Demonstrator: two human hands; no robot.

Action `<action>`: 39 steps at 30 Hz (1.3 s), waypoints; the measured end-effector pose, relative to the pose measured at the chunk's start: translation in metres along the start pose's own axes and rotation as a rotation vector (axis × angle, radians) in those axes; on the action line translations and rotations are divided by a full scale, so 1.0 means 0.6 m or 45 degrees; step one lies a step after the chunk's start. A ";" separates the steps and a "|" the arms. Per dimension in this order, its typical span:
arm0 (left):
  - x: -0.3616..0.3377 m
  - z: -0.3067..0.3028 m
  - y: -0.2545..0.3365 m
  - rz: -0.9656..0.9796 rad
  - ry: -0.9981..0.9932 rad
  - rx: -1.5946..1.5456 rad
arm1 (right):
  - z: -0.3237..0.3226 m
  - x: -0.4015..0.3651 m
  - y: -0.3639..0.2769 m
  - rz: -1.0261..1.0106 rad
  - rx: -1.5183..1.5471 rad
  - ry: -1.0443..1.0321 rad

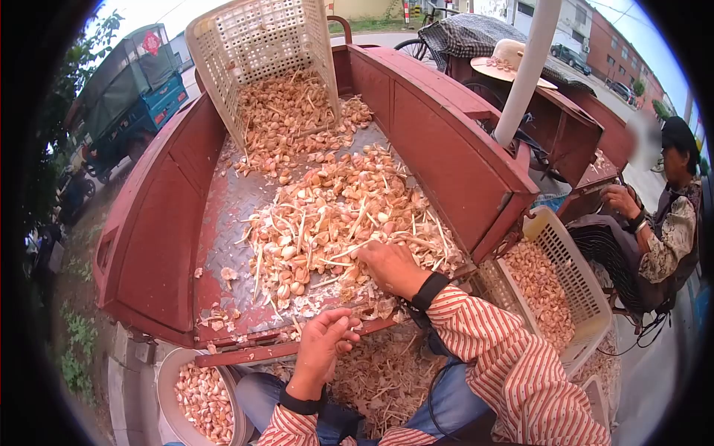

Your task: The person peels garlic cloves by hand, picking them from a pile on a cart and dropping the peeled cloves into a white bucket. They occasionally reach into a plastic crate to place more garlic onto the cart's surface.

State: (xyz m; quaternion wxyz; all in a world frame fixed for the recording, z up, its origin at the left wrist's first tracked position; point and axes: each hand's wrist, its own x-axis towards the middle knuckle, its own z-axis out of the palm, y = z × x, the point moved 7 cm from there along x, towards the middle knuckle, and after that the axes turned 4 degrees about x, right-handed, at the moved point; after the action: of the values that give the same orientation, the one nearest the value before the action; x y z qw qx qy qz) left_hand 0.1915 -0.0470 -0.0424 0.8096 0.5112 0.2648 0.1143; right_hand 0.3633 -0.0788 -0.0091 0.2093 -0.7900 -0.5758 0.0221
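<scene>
My right hand (390, 267) reaches onto a heap of garlic (327, 215) made up of cloves, papery skins and dry stalks. Its thumb and fingers are pinched together at the end of a pale garlic stalk (338, 262). Lower and to the left, my left hand (323, 346) hovers by the front edge of the red metal cart bed (249, 256). The fingers there are curled in, with a small pale bit at the tips that I cannot make out. Black bands circle both wrists, below striped sleeves.
A tipped plastic crate (260, 37) spills more garlic at the back. A tub of cloves (167, 379) stands below left; a yellowish crate of cloves (587, 312) stands right. Stalks and skins (387, 379) litter the ground between my legs. Another person (662, 230) sits at right.
</scene>
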 end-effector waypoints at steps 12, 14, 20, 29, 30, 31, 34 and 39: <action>0.066 0.032 -0.014 -0.173 -0.107 -0.494 | -0.044 -0.028 -0.057 -0.423 0.415 0.352; 0.061 0.018 -0.010 -0.094 -0.335 -0.463 | -0.045 -0.059 -0.113 -0.747 0.489 0.222; -0.146 -0.130 0.051 0.168 0.212 -0.117 | -0.010 -0.072 -0.104 -0.352 1.190 -0.023; -0.737 -0.351 -0.125 -0.450 1.438 0.620 | 0.040 -0.093 -0.117 -0.279 0.944 -0.171; -0.774 -0.374 -0.201 -0.712 1.426 0.806 | 0.024 -0.087 -0.112 -0.255 0.875 -0.111; -0.804 -0.392 -0.253 -0.841 1.336 1.589 | 0.004 -0.081 -0.119 -0.265 0.707 0.036; -0.728 -0.438 -0.262 -0.516 1.268 1.250 | -0.009 -0.073 -0.079 -0.223 0.396 0.147; -0.386 -0.231 0.064 0.256 1.032 1.273 | 0.039 -0.086 -0.088 -0.409 0.316 -0.095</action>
State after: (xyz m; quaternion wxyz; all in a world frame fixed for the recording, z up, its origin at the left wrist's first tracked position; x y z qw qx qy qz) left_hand -0.0740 -0.0288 0.0176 0.2952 0.7649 0.5214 0.2363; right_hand 0.2918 -0.1059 -0.0222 0.2844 -0.6549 -0.6946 0.0887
